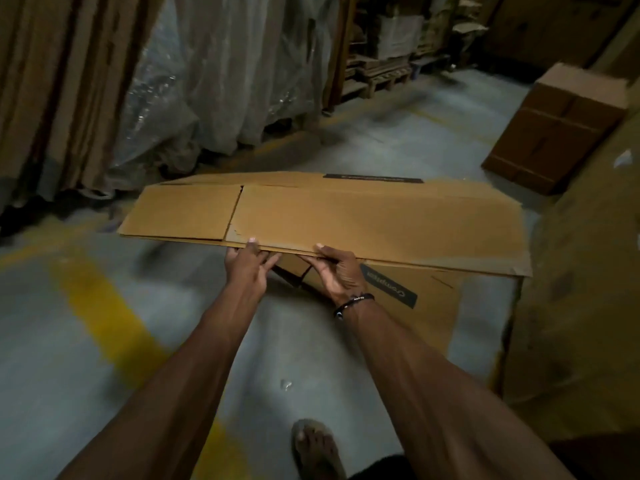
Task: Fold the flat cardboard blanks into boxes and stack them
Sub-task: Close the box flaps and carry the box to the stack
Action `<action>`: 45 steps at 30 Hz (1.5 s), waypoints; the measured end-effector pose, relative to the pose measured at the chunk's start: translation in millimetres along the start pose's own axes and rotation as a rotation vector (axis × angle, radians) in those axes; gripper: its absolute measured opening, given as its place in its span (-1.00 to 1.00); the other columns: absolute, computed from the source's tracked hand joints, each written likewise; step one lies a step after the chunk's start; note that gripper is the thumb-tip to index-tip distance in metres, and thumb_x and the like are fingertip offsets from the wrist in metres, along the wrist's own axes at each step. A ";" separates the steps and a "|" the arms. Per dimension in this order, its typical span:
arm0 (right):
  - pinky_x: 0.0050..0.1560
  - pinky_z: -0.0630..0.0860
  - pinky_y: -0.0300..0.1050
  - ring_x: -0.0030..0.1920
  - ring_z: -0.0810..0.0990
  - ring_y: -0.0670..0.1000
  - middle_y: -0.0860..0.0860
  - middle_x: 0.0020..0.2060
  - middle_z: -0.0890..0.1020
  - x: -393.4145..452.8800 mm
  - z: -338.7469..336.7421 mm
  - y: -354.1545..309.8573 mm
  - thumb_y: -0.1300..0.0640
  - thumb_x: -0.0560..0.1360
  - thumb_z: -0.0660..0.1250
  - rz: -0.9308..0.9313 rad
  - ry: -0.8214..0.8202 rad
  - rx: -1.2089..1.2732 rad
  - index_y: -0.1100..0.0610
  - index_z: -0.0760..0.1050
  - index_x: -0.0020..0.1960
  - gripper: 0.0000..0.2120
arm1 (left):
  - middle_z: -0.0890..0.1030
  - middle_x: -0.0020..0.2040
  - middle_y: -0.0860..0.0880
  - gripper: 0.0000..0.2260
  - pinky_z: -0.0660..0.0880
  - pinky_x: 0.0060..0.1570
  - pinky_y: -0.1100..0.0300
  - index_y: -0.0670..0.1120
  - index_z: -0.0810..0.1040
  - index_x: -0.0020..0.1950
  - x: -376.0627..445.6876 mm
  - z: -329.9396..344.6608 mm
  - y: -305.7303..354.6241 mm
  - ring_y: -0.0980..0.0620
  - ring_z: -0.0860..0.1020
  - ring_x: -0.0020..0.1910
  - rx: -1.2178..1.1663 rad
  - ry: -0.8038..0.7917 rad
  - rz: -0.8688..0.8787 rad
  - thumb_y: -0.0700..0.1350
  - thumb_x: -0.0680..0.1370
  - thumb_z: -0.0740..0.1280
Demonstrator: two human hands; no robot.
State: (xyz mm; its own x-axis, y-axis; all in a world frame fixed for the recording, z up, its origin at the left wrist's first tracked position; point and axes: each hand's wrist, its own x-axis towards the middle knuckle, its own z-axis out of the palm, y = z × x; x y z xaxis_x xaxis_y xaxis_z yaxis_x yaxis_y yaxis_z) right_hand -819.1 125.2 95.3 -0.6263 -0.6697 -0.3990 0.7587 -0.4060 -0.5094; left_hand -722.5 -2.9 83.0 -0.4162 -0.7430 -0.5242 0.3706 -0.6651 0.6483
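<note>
Both hands pinch the near edge of a flat cardboard blank (pixel 363 216), held level above the floor (pixel 69 341). The left hand (pixel 247 268) has its thumb on top of the edge and its fingers curled under; the right hand (pixel 337 271), just beside it, clamps the same edge the same way, a dark beaded bracelet (pixel 353 303) on its wrist. The blank is smooth matte brown board — a long panel stretching right of the grip, a shorter flap left of it, split off by a slit with a torn, ragged corner next to the left thumb. Beyond the grip, a black printed label (pixel 374 178) lies along the far edge. Under the right hand another brown sheet (pixel 436 303) lies on the grey concrete floor. Far to the right stands a folded box (pixel 554 129).
</note>
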 end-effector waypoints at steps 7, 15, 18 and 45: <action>0.22 0.51 0.38 0.34 0.47 0.34 0.35 0.34 0.50 113.2 -94.6 0.8 0.55 0.15 0.51 -0.042 0.079 0.108 0.48 0.37 0.37 -0.20 | 0.53 0.33 -0.23 -0.62 0.60 -0.10 -0.12 -0.11 0.28 0.52 103.2 29.0 -81.6 -0.18 0.59 0.07 0.126 -0.007 -0.080 -0.28 0.69 0.18; 0.12 0.57 0.35 0.36 0.45 0.30 0.24 0.17 0.60 170.5 -206.8 67.3 0.53 0.43 0.18 -0.021 0.203 0.236 0.29 0.50 0.17 -0.62 | 0.55 0.29 -0.24 -0.64 0.64 -0.31 -0.08 -0.17 0.31 0.48 210.1 -21.8 -180.2 -0.21 0.62 0.13 0.335 0.023 -0.181 -0.32 0.68 0.18; -0.08 0.63 0.30 0.32 0.49 0.27 0.20 0.17 0.58 180.2 -243.6 90.9 0.50 0.43 0.21 0.014 0.306 0.267 0.23 0.49 0.19 -0.61 | 0.57 0.23 -0.25 -0.67 0.61 -0.07 -0.07 -0.24 0.36 0.44 227.2 -39.9 -209.1 -0.21 0.60 0.13 0.491 -0.008 -0.210 -0.37 0.67 0.14; 0.35 0.49 0.06 0.32 0.54 0.28 0.31 0.25 0.54 180.3 -272.8 83.6 -0.03 0.71 0.12 0.154 0.572 0.019 0.38 0.39 0.29 -0.55 | 0.68 0.11 -0.11 -0.83 0.60 -0.10 0.12 -0.17 0.58 0.21 208.6 -65.2 -133.7 -0.05 0.66 0.10 0.865 -0.262 -0.254 -0.23 0.66 0.26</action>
State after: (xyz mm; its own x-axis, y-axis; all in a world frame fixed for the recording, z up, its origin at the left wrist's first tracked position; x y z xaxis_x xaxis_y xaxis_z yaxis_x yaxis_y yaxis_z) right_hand -917.5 140.2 -227.3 -0.5015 -0.2825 -0.8177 0.8486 -0.3449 -0.4012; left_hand -804.7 -73.8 -149.0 -0.6126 -0.4725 -0.6336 -0.4595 -0.4392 0.7719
